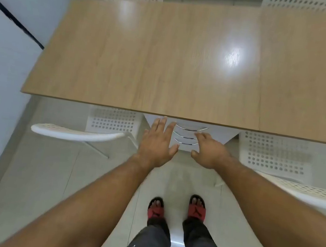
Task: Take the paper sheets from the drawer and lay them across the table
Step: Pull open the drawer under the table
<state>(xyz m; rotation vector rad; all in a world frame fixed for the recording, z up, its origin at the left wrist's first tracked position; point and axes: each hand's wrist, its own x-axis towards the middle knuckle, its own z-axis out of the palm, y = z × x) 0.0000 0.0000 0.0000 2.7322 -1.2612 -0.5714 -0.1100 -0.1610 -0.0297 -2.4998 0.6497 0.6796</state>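
1. Standing at a wooden worktop, a person reaches both bare arms forward and down.
2. Left hand is spread flat, fingers apart, holding nothing.
3. Right hand is loosely curled, fingers bent, also holding nothing.
4. Just beyond and between the hands, under the worktop's near edge, sits a white drawer unit with curved metal handles; its drawers look closed.
5. No paper sheets can be seen.
6. White perforated chairs flank both hands.
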